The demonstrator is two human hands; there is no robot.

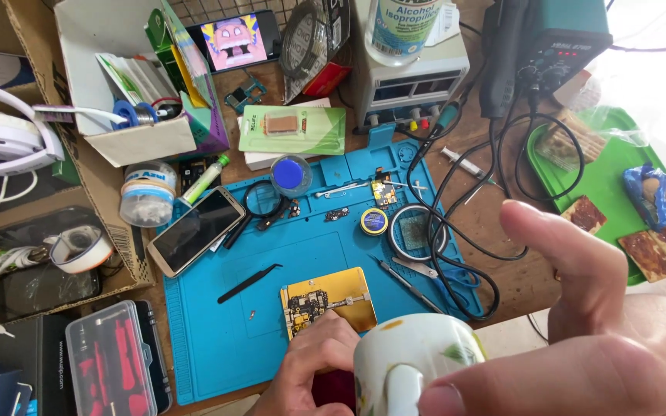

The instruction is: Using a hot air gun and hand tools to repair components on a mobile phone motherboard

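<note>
My right hand (618, 347) fills the bottom right, close to the camera. Its fingers are wrapped around a white mug (406, 347) and the thumb sticks up. My left hand (310, 362) lies at the bottom centre with curled fingers. They touch the near edge of a yellow board holder (341, 296) that clamps a small circuit board. The holder rests on a blue work mat (217, 339). The mug hides part of my left hand, so its grip is unclear. Black tweezers (250, 282) lie just left of the holder.
The mat also carries a smartphone (196, 229), a magnifier (260, 199), a small round tin (374, 222) and scissors (425, 270). A bench power supply (410, 77) and a soldering station (549, 38) stand behind, trailing cables. A green tray (610, 177) sits right; a cardboard box (117, 131) and a tool case (113, 362) sit left.
</note>
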